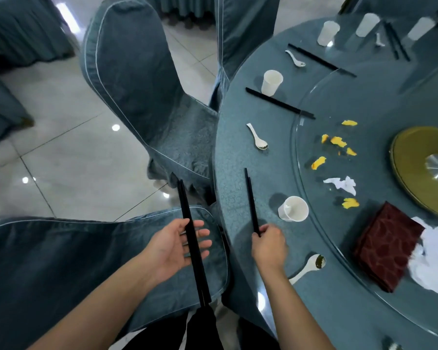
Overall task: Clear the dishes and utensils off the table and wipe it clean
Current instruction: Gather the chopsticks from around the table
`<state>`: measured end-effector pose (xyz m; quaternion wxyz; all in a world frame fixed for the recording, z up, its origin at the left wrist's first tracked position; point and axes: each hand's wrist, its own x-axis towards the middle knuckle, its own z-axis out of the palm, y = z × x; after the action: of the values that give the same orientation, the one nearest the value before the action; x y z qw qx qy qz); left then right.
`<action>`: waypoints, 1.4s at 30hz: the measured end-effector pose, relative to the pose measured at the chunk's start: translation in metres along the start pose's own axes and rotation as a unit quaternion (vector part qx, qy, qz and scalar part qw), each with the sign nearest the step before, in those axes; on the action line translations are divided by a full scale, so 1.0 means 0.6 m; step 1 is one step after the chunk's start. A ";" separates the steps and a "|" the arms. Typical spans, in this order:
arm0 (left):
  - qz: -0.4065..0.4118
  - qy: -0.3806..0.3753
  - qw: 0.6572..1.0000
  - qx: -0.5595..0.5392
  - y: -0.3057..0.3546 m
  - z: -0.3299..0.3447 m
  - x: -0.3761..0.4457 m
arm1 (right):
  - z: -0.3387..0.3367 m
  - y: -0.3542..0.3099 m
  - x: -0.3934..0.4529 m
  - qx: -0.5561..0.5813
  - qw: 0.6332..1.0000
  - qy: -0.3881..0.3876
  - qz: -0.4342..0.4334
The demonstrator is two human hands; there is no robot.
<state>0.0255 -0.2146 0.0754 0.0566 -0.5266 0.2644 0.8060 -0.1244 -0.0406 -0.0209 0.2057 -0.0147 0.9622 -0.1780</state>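
Note:
My left hand (180, 245) is palm up over a chair seat, with a bundle of black chopsticks (191, 236) lying across its loosely spread fingers and the thumb against them. My right hand (269, 245) pinches the near end of another black chopstick pair (250, 198) at the edge of the round blue table (238, 152). Beside it stand a white cup (293, 209) and a white spoon (307, 266). Farther along lie a second spoon (258, 137), a cup (271, 83), and more chopsticks (278, 103).
A glass turntable (379, 102) carries yellow peel scraps (338, 142), crumpled tissues (343, 185), a dark red folded napkin (387, 246) and a gold hub (420, 168). Blue covered chairs (142, 79) crowd the table's left side. More cups and chopsticks sit at the far rim.

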 end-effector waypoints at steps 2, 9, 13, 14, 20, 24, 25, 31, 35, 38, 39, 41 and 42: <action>0.008 -0.002 1.000 -0.011 -0.005 0.000 -0.007 | -0.004 0.005 0.001 -0.012 1.000 -0.004 -0.001; 0.043 0.005 0.997 -0.065 -0.023 -0.019 -0.034 | -0.024 -0.023 -0.022 0.015 0.997 -0.036 -0.061; 0.069 0.023 0.991 -0.111 -0.023 -0.040 -0.056 | -0.048 -0.080 -0.077 0.139 0.967 -0.146 -0.157; 0.077 0.027 0.989 -0.124 -0.021 -0.046 -0.062 | -0.055 -0.094 -0.098 0.150 0.956 -0.175 -0.185; 0.130 0.051 0.974 -0.178 -0.006 -0.091 -0.110 | -0.080 -0.164 -0.217 0.087 0.901 -0.280 -0.319; 0.153 0.062 0.962 -0.216 -0.005 -0.135 -0.154 | -0.075 -0.215 -0.287 0.030 0.882 -0.254 -0.396; 0.159 0.069 0.960 -0.221 -0.006 -0.151 -0.165 | -0.066 -0.226 -0.304 0.027 0.874 -0.245 -0.418; 0.183 0.088 0.948 -0.246 -0.005 -0.278 -0.231 | -0.023 -0.279 -0.419 0.037 0.835 -0.224 -0.502; 0.193 0.080 0.947 -0.244 -0.006 -0.374 -0.277 | 0.016 -0.311 -0.489 0.092 0.832 -0.140 -0.530; 0.183 0.066 0.954 -0.229 -0.001 -0.456 -0.318 | 0.061 -0.334 -0.538 0.029 0.843 -0.066 -0.534; 0.177 0.061 0.957 -0.223 0.001 -0.486 -0.331 | 0.077 -0.343 -0.556 0.007 0.845 -0.048 -0.533; 0.165 0.047 0.964 -0.204 0.007 -0.544 -0.356 | 0.110 -0.361 -0.595 -0.025 0.849 -0.026 -0.527; 0.161 0.040 0.967 -0.191 0.011 -0.572 -0.366 | 0.125 -0.371 -0.615 -0.036 0.853 -0.026 -0.520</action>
<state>0.4006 -0.3457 0.1660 -0.1860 -0.5099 0.1883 0.8185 0.2331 -0.2365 0.1368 0.1068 -0.5250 0.8141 -0.2241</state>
